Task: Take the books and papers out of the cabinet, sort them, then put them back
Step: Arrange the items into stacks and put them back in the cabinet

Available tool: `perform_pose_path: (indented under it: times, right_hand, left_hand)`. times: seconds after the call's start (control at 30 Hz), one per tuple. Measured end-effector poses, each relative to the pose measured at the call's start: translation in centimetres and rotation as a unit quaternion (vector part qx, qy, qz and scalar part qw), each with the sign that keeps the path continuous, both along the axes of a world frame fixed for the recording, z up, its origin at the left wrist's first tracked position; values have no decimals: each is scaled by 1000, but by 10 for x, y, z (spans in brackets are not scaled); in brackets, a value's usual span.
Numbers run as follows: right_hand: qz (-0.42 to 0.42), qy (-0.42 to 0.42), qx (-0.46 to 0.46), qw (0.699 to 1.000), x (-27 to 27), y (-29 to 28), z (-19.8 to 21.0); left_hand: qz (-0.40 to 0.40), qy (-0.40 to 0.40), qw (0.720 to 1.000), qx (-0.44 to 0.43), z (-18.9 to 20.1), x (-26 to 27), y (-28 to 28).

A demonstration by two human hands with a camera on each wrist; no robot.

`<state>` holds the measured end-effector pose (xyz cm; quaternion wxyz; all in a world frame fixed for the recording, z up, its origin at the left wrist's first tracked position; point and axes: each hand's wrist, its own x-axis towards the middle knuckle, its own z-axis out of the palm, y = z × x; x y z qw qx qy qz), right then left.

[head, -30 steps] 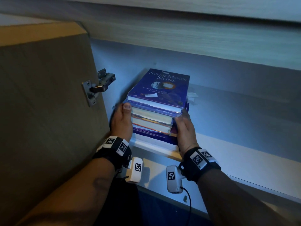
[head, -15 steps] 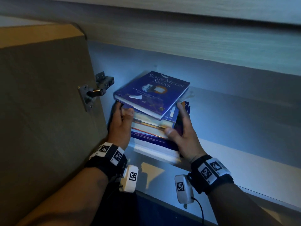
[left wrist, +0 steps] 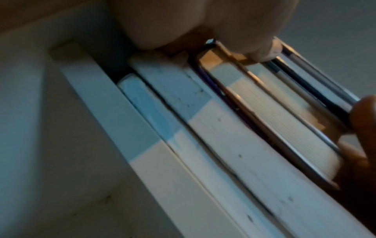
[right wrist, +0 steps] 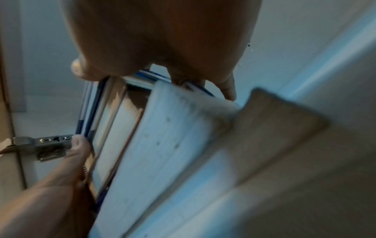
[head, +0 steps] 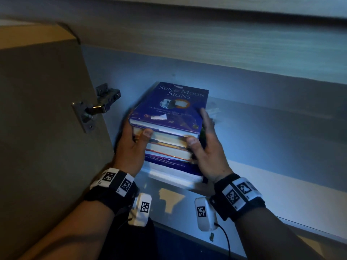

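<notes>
Blue-topped book stack (head: 170, 139) (shelved) between 2 hands.

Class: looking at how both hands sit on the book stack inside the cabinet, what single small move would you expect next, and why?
Probably squaring the stack: the left hand and right hand press its opposite sides, thumbs on the page edges, and the blue top book looks slightly askew over those beneath.

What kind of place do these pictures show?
Probably the inside of a storage cabinet in a home or office. An open wooden door hangs on a metal hinge, and a stack of books sits on the pale shelf, held by both hands.
</notes>
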<state>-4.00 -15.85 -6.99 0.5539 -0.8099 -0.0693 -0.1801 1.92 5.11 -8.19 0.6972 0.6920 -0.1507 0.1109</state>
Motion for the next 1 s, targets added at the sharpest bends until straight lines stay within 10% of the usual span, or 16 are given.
perform_pose_path:
  times: [1.0]
  right_hand:
    - [8,41,-219,975,-27,-14,-20]
  left_hand:
    - [-19,70,997,7,-28,-9,11]
